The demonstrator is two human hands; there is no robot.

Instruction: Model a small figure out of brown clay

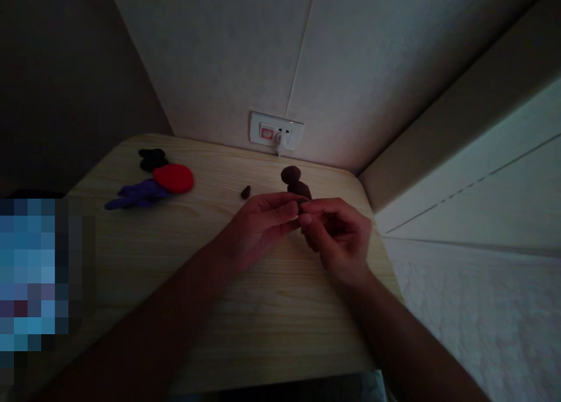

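Note:
My left hand (269, 218) and my right hand (339, 229) meet above the wooden table. Their fingertips pinch a small dark brown piece of modelling clay (302, 203), mostly hidden by the fingers. Just behind them on the tabletop is more brown clay: a rounded lump (290, 174) touching a longer lump (300, 189), whose lower part the hands cover. A small brown clay bit (246, 192) lies apart, left of these lumps.
At the table's back left, a flat red clay piece (174, 179) touches purple clay (139, 194) and black clay (152, 159). A wall socket (258, 118) with a plug sits behind the wooden table (228, 332). A blurred screen-like patch (28, 262) is at left.

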